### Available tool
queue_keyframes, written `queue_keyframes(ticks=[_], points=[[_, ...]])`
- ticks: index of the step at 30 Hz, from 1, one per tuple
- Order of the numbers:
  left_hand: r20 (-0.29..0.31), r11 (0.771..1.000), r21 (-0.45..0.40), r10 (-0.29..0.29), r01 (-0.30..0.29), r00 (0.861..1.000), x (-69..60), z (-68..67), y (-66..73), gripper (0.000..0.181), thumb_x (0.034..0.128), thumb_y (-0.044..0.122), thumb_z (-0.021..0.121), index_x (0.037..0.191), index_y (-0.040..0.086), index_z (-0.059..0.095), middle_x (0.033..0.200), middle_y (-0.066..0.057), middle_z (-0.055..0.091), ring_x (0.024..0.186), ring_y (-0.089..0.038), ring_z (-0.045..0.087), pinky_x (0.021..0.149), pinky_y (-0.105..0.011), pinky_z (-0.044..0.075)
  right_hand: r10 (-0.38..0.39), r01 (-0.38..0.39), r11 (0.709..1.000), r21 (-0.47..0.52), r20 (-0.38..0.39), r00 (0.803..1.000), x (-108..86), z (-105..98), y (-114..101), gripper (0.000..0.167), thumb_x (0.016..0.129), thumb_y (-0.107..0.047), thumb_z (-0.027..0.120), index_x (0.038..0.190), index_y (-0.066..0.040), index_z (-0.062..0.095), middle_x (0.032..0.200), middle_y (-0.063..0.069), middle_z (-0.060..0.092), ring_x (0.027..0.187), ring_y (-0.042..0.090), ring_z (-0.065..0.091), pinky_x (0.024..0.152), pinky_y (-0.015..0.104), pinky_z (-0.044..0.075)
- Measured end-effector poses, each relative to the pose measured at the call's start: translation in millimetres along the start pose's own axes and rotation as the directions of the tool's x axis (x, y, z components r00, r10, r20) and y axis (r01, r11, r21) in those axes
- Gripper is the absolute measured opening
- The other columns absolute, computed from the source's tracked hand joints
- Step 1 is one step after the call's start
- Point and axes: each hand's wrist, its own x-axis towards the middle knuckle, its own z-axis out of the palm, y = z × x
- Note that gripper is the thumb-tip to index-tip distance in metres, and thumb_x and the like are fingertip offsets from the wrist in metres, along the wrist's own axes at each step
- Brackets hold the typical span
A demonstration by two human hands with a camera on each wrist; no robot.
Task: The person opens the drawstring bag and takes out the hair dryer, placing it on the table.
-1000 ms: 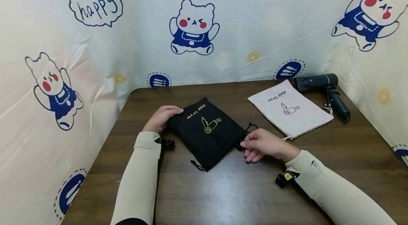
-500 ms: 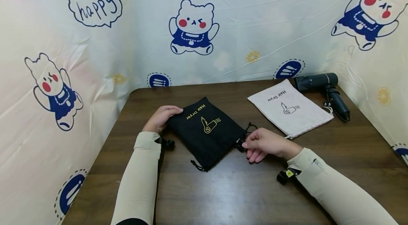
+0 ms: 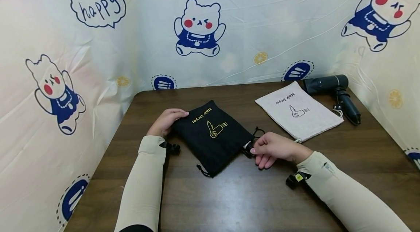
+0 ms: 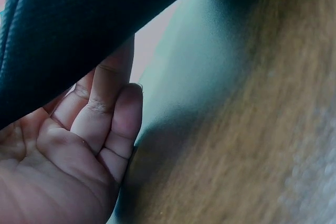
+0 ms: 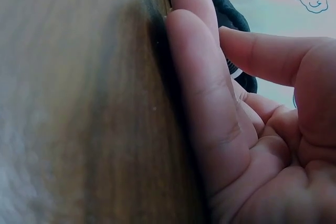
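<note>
A black drawstring bag (image 3: 213,144) printed "Hair Dryer" in yellow lies slanted on the table. My left hand (image 3: 167,120) holds its far left corner, thumb on top; the left wrist view shows the fingers curled beneath the dark cloth (image 4: 68,30). At the bag's right end, my right hand (image 3: 273,148) pinches a small black item with a whitish part (image 3: 247,148) that sticks out of the bag's mouth. Its kind cannot be made out, and the rest is hidden inside. In the right wrist view, the thumb (image 5: 268,56) meets the fingers over that dark end.
A white drawstring bag (image 3: 296,113), also printed "Hair Dryer", lies at the back right. Beyond it rests a dark hair dryer (image 3: 328,85) with its handle towards me. A printed curtain (image 3: 236,24) borders the wooden table (image 3: 223,203).
My right hand has shifted slightly right, away from the bag, and more of the black item, with its whitish part, now shows. The left hand and the bag have stayed almost still.
</note>
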Motion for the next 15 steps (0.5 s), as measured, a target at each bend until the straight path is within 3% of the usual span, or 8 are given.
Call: queue_keyframes(ticks=[15], points=[[0.005,1.0,0.011,-0.016,0.016,1.0,-0.4,-2.0,1.2,0.037,0.0984,0.033,0.072,0.125,0.008,0.074,0.118,0.001,0.07,0.115,-0.019,0.058,0.097,-0.03,0.049,-0.002,0.002,1.0,-0.005,0.027,1.0,-3.5,-0.3,-1.2,0.033,0.099,-0.025,0.071,0.101,0.008,0.07,0.085,0.018,0.077,0.069,0.021,0.076,0.062,0.036,0.063]])
